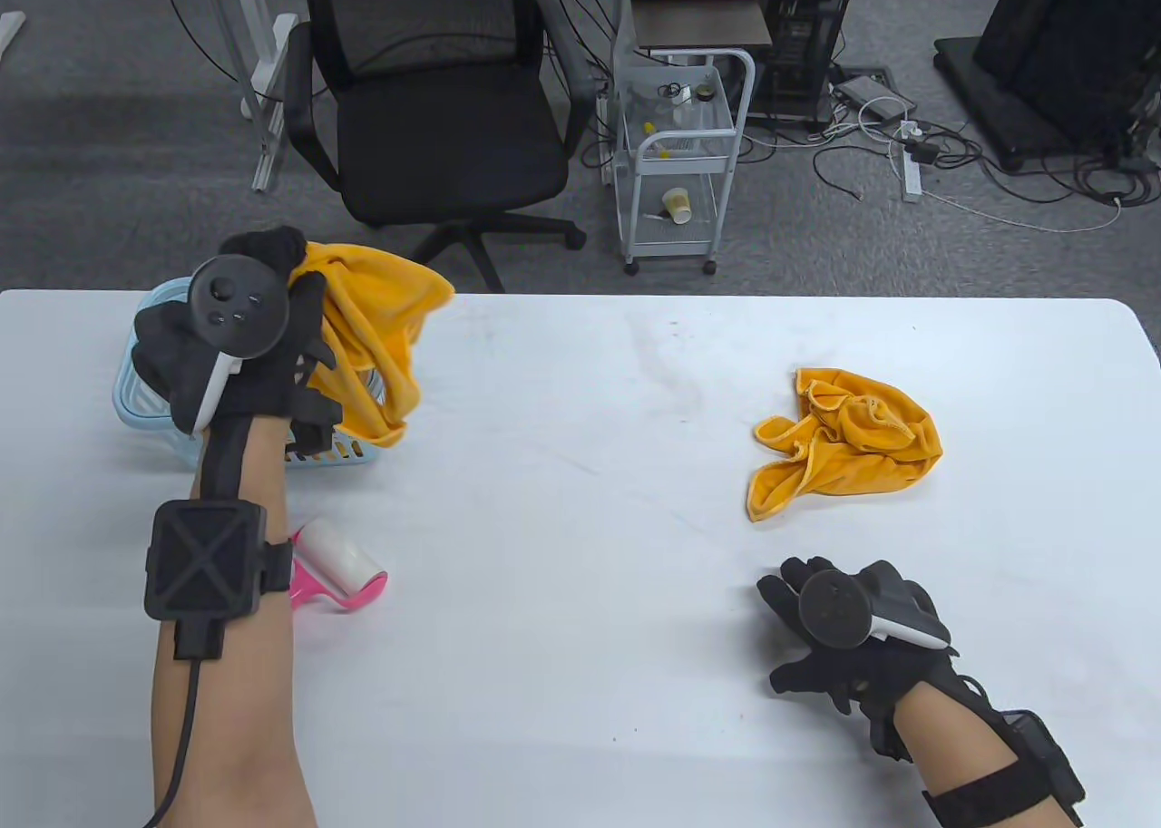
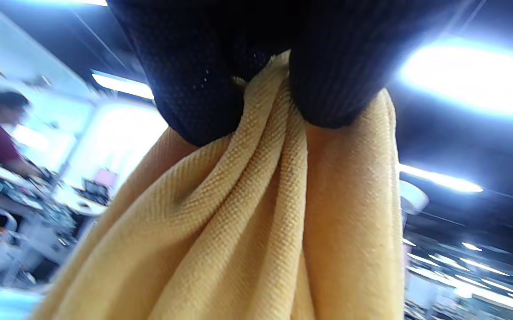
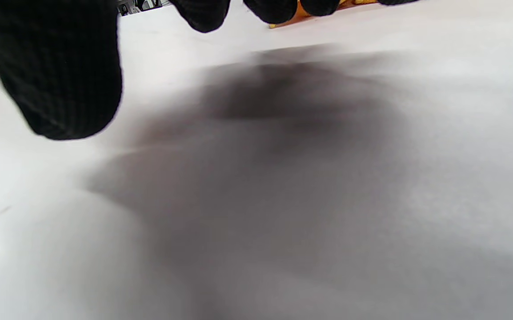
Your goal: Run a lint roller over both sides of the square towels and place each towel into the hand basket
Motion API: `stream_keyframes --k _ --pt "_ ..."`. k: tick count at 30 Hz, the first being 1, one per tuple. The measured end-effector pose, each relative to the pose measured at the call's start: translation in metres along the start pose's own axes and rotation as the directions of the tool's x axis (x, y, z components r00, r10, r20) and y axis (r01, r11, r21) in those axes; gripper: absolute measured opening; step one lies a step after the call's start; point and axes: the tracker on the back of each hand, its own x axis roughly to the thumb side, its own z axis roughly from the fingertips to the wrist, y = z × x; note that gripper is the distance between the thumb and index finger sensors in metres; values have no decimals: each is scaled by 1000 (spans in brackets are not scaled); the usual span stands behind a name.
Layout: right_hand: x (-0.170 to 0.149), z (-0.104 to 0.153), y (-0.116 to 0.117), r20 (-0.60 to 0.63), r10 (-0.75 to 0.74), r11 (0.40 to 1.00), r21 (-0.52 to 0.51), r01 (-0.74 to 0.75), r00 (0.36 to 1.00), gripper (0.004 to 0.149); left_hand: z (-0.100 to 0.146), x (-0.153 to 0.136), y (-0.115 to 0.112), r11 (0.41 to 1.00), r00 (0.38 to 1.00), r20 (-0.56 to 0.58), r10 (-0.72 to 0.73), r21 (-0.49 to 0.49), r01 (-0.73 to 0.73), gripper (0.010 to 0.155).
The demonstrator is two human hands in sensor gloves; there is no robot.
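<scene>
While the right hand (image 1: pixel 839 628) rests slack, the left hand (image 1: pixel 240 338) pinches a ribbed yellow towel (image 1: pixel 381 347).

Both hands wear black knit sensor gloves, each topped by a round black tracker with a white stem. A square black module with a cable (image 1: pixel 207 558) is strapped on the left forearm.

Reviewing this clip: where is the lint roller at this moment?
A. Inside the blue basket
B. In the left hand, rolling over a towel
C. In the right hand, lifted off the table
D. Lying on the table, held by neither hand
D. The pink and white lint roller lies on the table beside the left forearm; the left hand grips a yellow towel over the basket, and the right hand holds nothing.
</scene>
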Motion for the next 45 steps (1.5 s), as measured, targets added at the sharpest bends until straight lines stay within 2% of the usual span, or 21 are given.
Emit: stream_keyframes --k 2,3,5,6,8,9,10,14,17,20,22,26,30,36,41,45 --pt "0 0 -1 -2 0 1000 -7 0 1000 99 -8 -10 -16 998 998 -38 -50 27 52 49" --pt "0 0 -1 -3 0 1000 -9 0 1000 99 -11 -17 -30 997 995 -60 -83 1 83 49" --pt "0 0 -1 -7 -1 1000 -9 1 1000 99 -11 -28 -60 988 991 -73 -108 -119 99 48" --pt "-1 0 -1 -8 -1 1000 -6 0 1000 99 -8 -34 -77 971 988 -82 -132 -209 112 46" --pt "-1 0 -2 -10 0 1000 -5 -1 1000 99 -2 -42 -101 909 976 -72 -208 -383 166 51" --pt "-1 0 -2 -9 0 1000 -7 0 1000 99 4 -45 -110 869 973 -28 -227 -458 190 51" --pt "-1 0 -3 -7 1 1000 -8 -1 1000 99 8 -47 -115 865 973 -14 -232 -460 199 52" --pt "0 0 -3 0 7 1000 -14 -7 1000 100 25 -41 -108 876 983 11 -183 -451 169 56" --pt "1 0 -2 3 13 1000 -12 -13 1000 99 38 -21 -87 891 983 66 -172 -416 184 60" --pt "1 1 -3 4 16 1000 -20 -16 1000 99 59 8 -65 908 990 111 -85 -401 123 64" --pt "1 1 -4 4 15 999 -35 -15 1000 99 80 32 -52 915 989 146 -13 -397 71 66" --pt "1 1 -4 -2 16 999 -42 -16 1000 99 126 72 -42 913 971 234 38 -403 62 68" --pt "2 1 -4 -11 28 998 -64 -29 1000 99 180 103 -57 904 947 307 93 -426 49 69" --pt "2 1 -3 -24 42 994 -95 -44 999 98 242 112 -101 863 928 360 97 -495 102 69" --pt "0 1 -4 -49 39 990 -133 -45 998 97 257 106 -131 828 923 378 69 -537 158 69" --pt "-10 0 -19 -104 10 981 -190 -30 995 93 255 104 -134 820 919 387 78 -549 161 69"
